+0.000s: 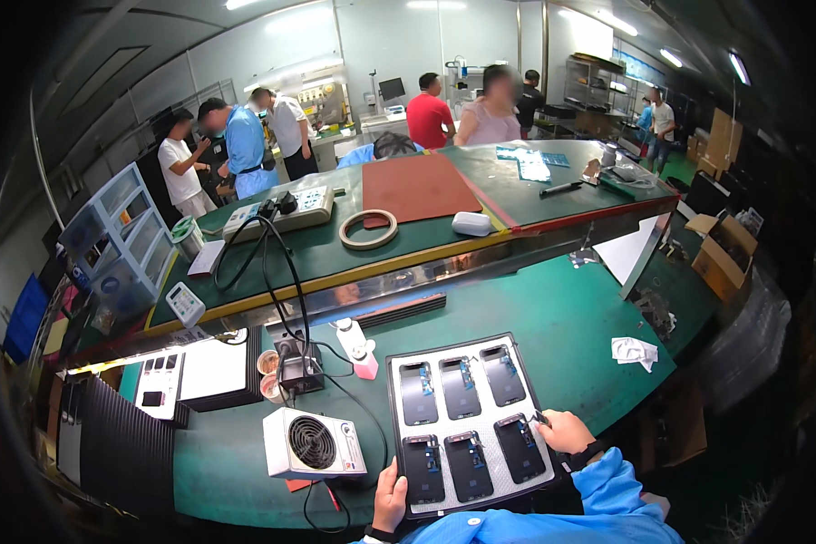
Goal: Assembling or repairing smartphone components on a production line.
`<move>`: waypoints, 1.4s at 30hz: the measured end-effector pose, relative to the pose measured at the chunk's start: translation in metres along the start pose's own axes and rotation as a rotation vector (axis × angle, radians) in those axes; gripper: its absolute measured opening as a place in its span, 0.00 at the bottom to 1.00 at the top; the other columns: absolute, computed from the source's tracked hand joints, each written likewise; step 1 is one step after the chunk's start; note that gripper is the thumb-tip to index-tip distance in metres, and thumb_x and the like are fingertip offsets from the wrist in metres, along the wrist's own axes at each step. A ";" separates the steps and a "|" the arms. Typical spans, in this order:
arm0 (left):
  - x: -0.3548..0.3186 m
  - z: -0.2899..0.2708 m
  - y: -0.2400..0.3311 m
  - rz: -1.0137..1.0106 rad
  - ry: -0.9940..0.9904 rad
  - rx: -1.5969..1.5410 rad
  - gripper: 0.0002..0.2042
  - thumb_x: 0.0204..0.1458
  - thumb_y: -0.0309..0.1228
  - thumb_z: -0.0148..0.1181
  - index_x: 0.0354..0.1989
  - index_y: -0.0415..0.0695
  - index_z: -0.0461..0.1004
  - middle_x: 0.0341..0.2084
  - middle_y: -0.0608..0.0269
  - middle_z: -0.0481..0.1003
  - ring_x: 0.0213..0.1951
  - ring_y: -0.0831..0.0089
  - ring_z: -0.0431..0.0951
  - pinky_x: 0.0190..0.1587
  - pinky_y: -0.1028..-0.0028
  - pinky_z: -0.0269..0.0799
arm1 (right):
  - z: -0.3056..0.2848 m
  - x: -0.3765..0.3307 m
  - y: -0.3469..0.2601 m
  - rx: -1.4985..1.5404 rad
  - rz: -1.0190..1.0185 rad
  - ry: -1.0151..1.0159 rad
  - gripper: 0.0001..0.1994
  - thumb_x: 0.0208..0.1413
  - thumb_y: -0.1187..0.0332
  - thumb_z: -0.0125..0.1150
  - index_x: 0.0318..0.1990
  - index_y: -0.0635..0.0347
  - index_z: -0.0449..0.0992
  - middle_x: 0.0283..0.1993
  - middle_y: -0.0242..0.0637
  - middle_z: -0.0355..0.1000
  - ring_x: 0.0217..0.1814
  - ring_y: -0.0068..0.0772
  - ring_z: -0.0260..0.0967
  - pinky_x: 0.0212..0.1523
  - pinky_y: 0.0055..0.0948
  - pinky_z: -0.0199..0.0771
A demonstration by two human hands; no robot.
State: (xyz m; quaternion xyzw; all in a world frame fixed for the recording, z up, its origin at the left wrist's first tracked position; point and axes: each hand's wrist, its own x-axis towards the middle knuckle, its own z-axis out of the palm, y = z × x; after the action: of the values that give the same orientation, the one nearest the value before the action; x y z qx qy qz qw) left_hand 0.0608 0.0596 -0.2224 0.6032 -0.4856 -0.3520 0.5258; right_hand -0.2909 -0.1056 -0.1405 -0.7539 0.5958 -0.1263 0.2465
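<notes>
- The tray [392, 410], black with six phone bodies [461, 387] in two rows, lies low in the frame's centre on the green bench [571, 317]; its long axis runs from the lower edge upward, tilted slightly left.
- The left hand [391, 500] clamps the tray's near left corner, thumb on top.
- The right hand [564, 432] pinches its right edge, fingers closed on the rim.
- A white fan unit [313, 443] stands just left of the tray.

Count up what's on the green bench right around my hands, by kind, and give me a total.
Black tray: 1
Phone housings in the tray: 6
White fan unit: 1
Small white-and-pink bottle: 1
Crumpled white cloth: 1
Total: 10
</notes>
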 end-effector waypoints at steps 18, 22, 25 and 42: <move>0.004 0.013 -0.004 -0.101 -0.092 -0.715 0.35 0.61 0.37 0.53 0.72 0.38 0.45 0.63 0.49 0.61 0.61 0.59 0.65 0.63 0.63 0.62 | -0.008 -0.008 -0.036 -0.149 0.139 0.084 0.18 0.54 0.49 0.59 0.31 0.55 0.80 0.30 0.48 0.77 0.36 0.58 0.75 0.38 0.51 0.75; 0.007 0.018 -0.012 -0.088 -0.104 -0.799 0.41 0.57 0.43 0.58 0.73 0.38 0.44 0.63 0.49 0.61 0.61 0.60 0.66 0.62 0.63 0.64 | -0.010 -0.009 -0.038 -0.167 0.143 0.096 0.17 0.54 0.50 0.58 0.31 0.54 0.80 0.31 0.47 0.77 0.36 0.58 0.75 0.38 0.51 0.75; 0.012 0.017 -0.042 -0.023 -0.086 -0.640 0.42 0.56 0.45 0.60 0.72 0.36 0.46 0.63 0.48 0.61 0.60 0.61 0.67 0.61 0.64 0.65 | -0.004 -0.008 -0.034 -0.173 0.147 0.152 0.16 0.56 0.52 0.56 0.31 0.53 0.81 0.31 0.46 0.77 0.36 0.57 0.75 0.38 0.51 0.76; 0.016 -0.002 -0.016 0.140 -0.036 -0.005 0.39 0.57 0.56 0.47 0.67 0.34 0.59 0.65 0.38 0.57 0.66 0.47 0.59 0.68 0.60 0.52 | -0.278 0.054 -0.007 -0.298 0.241 1.758 0.23 0.64 0.49 0.52 0.31 0.63 0.72 0.30 0.47 0.74 0.34 0.52 0.74 0.34 0.43 0.72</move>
State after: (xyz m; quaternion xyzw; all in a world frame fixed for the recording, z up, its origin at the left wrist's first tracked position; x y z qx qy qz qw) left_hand 0.0711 0.0444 -0.2363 0.5600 -0.5350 -0.3264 0.5418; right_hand -0.4058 -0.2172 0.0925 -0.3418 0.6546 -0.5522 -0.3869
